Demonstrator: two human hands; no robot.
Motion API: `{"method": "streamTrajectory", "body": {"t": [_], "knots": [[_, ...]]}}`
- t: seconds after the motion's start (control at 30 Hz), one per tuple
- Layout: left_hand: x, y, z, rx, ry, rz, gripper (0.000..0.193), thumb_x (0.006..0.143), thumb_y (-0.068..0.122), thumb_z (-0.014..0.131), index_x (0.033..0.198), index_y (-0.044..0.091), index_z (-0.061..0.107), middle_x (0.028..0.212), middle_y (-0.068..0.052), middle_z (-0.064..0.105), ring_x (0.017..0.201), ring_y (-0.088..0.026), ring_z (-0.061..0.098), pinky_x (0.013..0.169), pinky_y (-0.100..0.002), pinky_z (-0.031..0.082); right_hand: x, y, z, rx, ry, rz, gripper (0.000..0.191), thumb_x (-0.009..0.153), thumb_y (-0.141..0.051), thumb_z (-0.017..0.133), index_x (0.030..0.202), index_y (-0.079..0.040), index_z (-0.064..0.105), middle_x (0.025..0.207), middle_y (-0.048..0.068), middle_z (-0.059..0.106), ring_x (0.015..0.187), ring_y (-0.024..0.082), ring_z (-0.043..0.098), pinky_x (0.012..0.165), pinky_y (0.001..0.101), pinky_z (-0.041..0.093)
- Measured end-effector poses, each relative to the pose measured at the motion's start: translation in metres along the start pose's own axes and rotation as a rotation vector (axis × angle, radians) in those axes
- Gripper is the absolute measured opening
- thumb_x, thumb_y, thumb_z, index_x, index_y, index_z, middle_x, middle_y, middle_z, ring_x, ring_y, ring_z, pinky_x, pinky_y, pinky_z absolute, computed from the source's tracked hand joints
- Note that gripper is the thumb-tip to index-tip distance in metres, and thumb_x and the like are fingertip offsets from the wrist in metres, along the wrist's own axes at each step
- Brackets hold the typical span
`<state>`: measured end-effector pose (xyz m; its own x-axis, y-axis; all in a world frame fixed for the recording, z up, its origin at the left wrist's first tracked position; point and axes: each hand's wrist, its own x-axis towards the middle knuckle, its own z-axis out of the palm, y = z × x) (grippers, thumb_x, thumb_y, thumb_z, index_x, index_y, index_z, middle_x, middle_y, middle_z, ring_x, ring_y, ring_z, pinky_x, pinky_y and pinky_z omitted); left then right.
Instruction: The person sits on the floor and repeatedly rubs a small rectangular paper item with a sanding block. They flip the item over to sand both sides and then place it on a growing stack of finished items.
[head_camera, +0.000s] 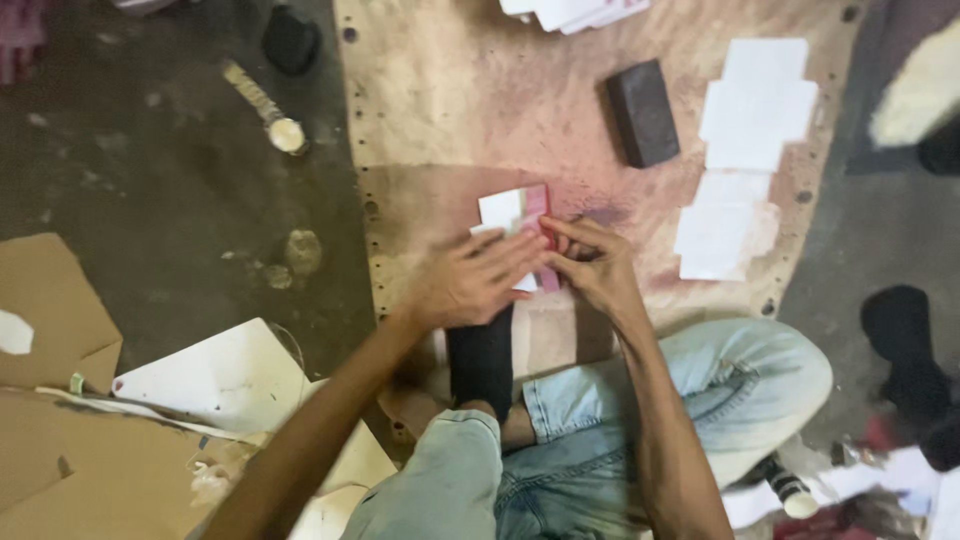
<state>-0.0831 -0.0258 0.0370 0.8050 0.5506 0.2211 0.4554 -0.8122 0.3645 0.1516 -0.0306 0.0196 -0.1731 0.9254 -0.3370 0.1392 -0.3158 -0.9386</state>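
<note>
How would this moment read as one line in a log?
left hand: pressing pink-and-white card piece | right hand: pinching its edge | surface: tan board | nearby: dark block, white cutouts

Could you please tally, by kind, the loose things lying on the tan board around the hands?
Dark rectangular block: 1
Stacks of white die-cut card blanks: 3
Pink-and-white card piece under both hands: 1
Total: 5

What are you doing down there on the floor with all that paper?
A person sits on the floor, both hands on a small pink and white card lying on a tan board. The left hand presses it flat while the right hand pinches its edge. White cut-outs and a dark block lie further along the board.
</note>
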Motion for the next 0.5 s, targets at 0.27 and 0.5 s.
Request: {"method": "streamTrajectory", "body": {"t": [0.27, 0.5], "knots": [[0.014, -0.021, 0.014, -0.361, -0.189, -0.018, 0.071, 0.103, 0.043, 0.055, 0.16, 0.005, 0.037, 0.166, -0.011, 0.037, 0.155, -0.023, 0.03, 0.129, -0.042, 0.023, -0.003, -0.011, -0.019, -0.216, -0.008, 0.047, 0.047, 0.092, -0.003, 0.079, 0.138, -0.008, 0.069, 0.098, 0.001, 0.07, 0.079, 0.006, 0.054, 0.069, 0.0211, 0.049], [0.008, -0.022, 0.014, -0.324, -0.257, -0.022, 0.064, 0.105, 0.042, 0.054, 0.156, 0.005, 0.04, 0.165, -0.01, 0.038, 0.156, -0.023, 0.032, 0.13, -0.042, 0.024, 0.002, -0.055, -0.026, -0.135, 0.507, -0.658, 0.04, 0.091, -0.008, 0.076, 0.13, -0.006, 0.069, 0.095, 0.002, 0.069, 0.075, 0.009, 0.056, 0.066, 0.0236, 0.049]]}}
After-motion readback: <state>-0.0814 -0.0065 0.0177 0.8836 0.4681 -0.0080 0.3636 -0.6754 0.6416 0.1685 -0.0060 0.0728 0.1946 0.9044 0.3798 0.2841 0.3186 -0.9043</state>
